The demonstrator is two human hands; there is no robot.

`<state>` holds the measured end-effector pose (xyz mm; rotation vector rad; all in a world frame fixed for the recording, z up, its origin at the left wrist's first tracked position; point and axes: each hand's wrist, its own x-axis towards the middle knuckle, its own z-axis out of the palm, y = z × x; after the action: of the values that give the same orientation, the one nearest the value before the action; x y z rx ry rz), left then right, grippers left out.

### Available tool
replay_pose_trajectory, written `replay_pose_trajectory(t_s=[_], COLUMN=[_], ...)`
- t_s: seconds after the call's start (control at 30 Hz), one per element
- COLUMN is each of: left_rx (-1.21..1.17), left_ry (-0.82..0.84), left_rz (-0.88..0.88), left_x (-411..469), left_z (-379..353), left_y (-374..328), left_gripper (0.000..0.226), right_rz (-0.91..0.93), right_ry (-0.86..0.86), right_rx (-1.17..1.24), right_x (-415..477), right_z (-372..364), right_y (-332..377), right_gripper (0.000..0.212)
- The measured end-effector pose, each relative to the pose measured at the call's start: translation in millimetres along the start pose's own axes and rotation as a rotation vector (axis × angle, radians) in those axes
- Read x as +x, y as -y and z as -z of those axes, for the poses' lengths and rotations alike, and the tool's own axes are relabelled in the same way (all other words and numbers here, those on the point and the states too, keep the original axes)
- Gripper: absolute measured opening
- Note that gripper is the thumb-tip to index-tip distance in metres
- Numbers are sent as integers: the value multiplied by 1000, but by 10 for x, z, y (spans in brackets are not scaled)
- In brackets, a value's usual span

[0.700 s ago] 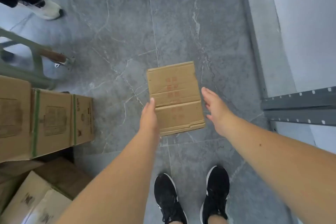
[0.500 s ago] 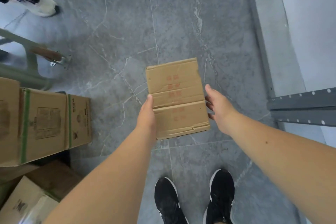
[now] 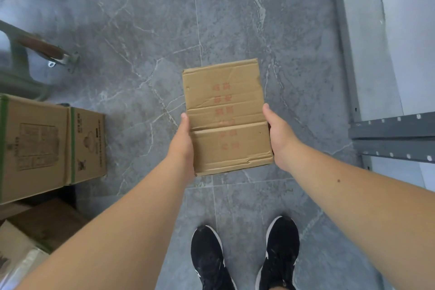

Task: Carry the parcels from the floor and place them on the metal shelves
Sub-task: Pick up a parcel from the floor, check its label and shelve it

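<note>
Floor (image 3: 235, 19): grey marble-pattern tiles.
Shelf (image 3: 395, 134): grey metal beam at right edge, well apart from the parcel.
Boxes (image 3: 49, 146): cardboard stack at left.
Parcel (image 3: 226, 117): flat brown box, held above the floor between both hands, ahead of the black shoes (image 3: 244, 256).
Left hand (image 3: 182, 141): clamped on the parcel's left edge, as before.
Right hand (image 3: 279, 134): now pressed against the right edge; earlier it hovered apart.

The grey marbled floor (image 3: 146, 37) carries stacked cardboard boxes (image 3: 49, 143) well left of the left-hand fingertips (image 3: 184, 117) and the metal shelf frame (image 3: 395, 136) right of the right-hand fingers (image 3: 267, 109).
</note>
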<state>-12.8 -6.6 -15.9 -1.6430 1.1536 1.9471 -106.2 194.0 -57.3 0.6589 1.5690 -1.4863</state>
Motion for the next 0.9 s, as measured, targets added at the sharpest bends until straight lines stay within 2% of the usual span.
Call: replay_pose_trajectory(t_s=[0.1, 0.17, 0.5, 0.77, 0.9], left_rx=[12, -13, 0, 42, 100], left_ry=[-36, -41, -64, 27, 33], left_rz=[18, 31, -47, -105, -160], left_x=[-34, -97, -592, -1525, -2223], left_z=[-32, -75, -205, -291, -318], left_y=[-26, -51, -328, -925, -1380], left_gripper=[75, 73, 67, 65, 56], right_rz=[-9, -6, 62, 136, 175], right_ry=[-72, -108, -213, -270, -264], right_rx=[-142, -184, -183, -104, -72], right_x=[-425, -443, -971, -1773, -2355], right_z=[-244, -213, -119, -180, -270], right_y=[289, 280, 672, 1363, 1938], right_gripper=[80, 70, 67, 66, 66])
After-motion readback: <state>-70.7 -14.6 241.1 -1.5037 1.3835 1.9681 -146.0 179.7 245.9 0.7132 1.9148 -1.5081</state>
